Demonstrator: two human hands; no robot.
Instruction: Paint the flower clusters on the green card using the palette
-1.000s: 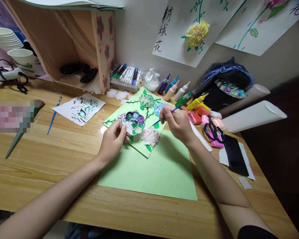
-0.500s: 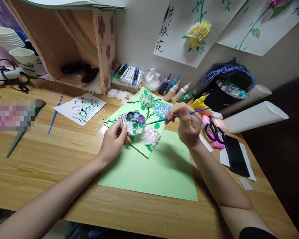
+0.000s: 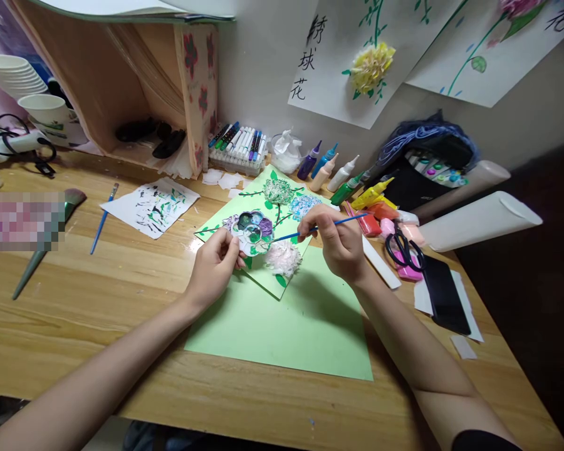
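- My left hand (image 3: pixel 214 266) gripped the near edge of a small flower-shaped white plastic paint palette (image 3: pixel 252 232), holding it over a green paper sheet with painted flowers (image 3: pixel 263 210).
- My right hand (image 3: pixel 341 241) pinched a thin blue-handled paintbrush (image 3: pixel 331 224), its tip at the palette's right edge.
- Black-handled scissors (image 3: pixel 402 247) lay on the wooden bench (image 3: pixel 98 300), right of that hand.
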